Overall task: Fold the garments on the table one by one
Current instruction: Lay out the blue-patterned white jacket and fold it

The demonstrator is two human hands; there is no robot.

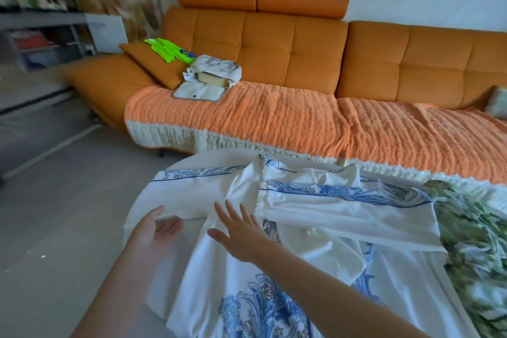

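The white and blue garment (315,217) lies spread across the table (197,162), with its lower part draping over the near edge. The right hand (241,236) is released, fingers straight and spread over the cloth, probably to flatten a fold. The left hand (162,229) sits at the sleeve edge by the table's left edge, thumb above and fingers below; blur hides whether it grips. A green patterned garment (472,241) crowds the right side, so open room is only on the left.
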